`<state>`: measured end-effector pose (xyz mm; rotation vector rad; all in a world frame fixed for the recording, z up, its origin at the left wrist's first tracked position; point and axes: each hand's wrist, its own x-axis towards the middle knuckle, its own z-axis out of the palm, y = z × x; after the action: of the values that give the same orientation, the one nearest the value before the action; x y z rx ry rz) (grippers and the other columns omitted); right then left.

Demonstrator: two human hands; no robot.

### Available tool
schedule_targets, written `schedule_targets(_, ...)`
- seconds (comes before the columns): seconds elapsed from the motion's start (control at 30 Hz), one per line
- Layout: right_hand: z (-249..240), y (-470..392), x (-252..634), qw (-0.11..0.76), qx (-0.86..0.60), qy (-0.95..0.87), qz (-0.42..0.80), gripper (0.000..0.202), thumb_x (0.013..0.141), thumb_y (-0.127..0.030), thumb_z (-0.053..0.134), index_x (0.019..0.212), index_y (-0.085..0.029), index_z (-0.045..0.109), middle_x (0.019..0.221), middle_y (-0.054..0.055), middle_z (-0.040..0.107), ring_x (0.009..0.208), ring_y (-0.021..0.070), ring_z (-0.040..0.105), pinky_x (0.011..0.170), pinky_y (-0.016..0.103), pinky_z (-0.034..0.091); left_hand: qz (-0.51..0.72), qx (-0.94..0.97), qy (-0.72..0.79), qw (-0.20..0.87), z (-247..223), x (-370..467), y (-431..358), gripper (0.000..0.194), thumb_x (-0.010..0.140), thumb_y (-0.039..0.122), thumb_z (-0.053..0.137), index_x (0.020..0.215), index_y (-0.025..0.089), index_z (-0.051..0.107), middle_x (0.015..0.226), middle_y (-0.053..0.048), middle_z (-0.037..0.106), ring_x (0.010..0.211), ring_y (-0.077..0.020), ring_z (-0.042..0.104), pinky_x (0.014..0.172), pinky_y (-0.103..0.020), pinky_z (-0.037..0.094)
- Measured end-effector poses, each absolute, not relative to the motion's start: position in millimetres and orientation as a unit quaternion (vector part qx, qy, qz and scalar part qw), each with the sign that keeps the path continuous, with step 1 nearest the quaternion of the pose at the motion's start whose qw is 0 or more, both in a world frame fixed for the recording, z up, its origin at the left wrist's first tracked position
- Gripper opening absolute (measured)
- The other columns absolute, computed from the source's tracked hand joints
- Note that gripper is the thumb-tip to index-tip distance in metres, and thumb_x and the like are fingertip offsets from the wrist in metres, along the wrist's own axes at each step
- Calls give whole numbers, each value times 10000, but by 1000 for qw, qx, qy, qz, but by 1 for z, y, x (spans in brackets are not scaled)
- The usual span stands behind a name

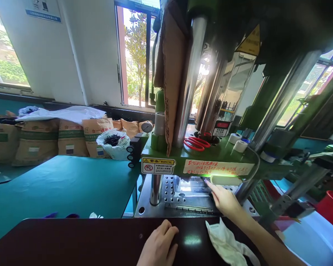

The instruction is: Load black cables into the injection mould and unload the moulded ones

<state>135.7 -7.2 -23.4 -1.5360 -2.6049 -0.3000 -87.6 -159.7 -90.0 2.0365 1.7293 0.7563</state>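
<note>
My right hand (224,199) reaches under the green plate of a press, its index finger stretched toward a shiny metal mold (192,186). A thin dark item shows at that fingertip, too small to name; the other fingers are folded under and partly hidden. On the dark brown board (100,240) in front, my left hand (159,244) rests with loosely bent fingers, slightly apart, and nothing visible in them. Between the hands and to the right, a crumpled white cloth (224,240) lies on the board, below my right forearm.
Red-handled scissors (197,143) and white rolls (240,146) lie on the press's green plate (155,147). Steel columns (156,190) flank the mold. At left are a teal table (72,184), paper sacks (39,142) and a plastic bag of black pieces (113,142). A red bin (331,208) stands right.
</note>
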Motion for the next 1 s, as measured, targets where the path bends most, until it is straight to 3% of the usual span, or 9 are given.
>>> schedule_targets(0.17,-15,19,134,100,-536,-832,-107,378,838,-90,316,996,-149,654,928,122,672,897,227,610,796,342,453,290,717,601,202,-86,-92,-163,346,701,72,418,984,226,543,986,-46,536,862,-153,563,781,-256,463)
schedule_targets(0.3,-21,-7,157,105,-492,-860,-91,397,872,-172,310,1173,-169,568,1047,109,642,976,224,591,823,337,463,273,719,610,191,-86,-89,-161,357,679,66,439,973,232,555,968,-41,546,845,-169,563,773,-280,466)
schedule_targets(0.4,-23,-19,156,73,-482,-869,-87,462,860,-145,298,1295,-176,450,1074,118,629,954,231,606,788,352,482,251,716,628,170,-86,-84,-160,356,667,64,452,954,242,565,978,-42,546,839,-195,554,764,-330,463)
schedule_targets(0.5,-18,-3,137,58,-507,-855,-93,413,840,-140,352,1205,-172,544,988,122,664,866,239,634,761,359,483,261,711,625,189,-84,-85,-163,354,683,70,440,968,243,558,1000,-45,533,871,-193,546,784,-335,459)
schedule_targets(0.63,-14,16,126,114,-525,-838,-96,380,850,-105,327,1078,-159,626,1020,116,665,933,220,616,832,343,458,288,703,614,216,-83,-89,-166,351,689,67,436,976,236,548,990,-43,527,884,-163,552,787,-278,459)
schedule_targets(0.77,-22,-7,139,129,-466,-872,-77,388,865,-173,339,1180,-183,566,1076,90,650,980,204,601,850,306,463,277,707,620,200,-84,-88,-164,357,666,58,453,959,236,554,974,-38,535,853,-164,557,773,-274,461)
schedule_targets(0.87,-24,-21,133,78,-474,-872,-99,439,847,-162,347,1257,-193,501,947,91,681,842,210,642,753,300,494,261,709,629,185,-83,-85,-162,353,666,69,456,956,244,558,978,-38,537,838,-177,553,762,-295,462)
schedule_targets(1.0,-17,0,105,65,-506,-849,-139,414,824,-130,382,1199,-160,553,920,118,679,784,224,643,741,323,486,276,708,618,201,-78,-88,-165,346,684,87,444,971,245,553,1004,-38,532,883,-174,550,794,-294,454)
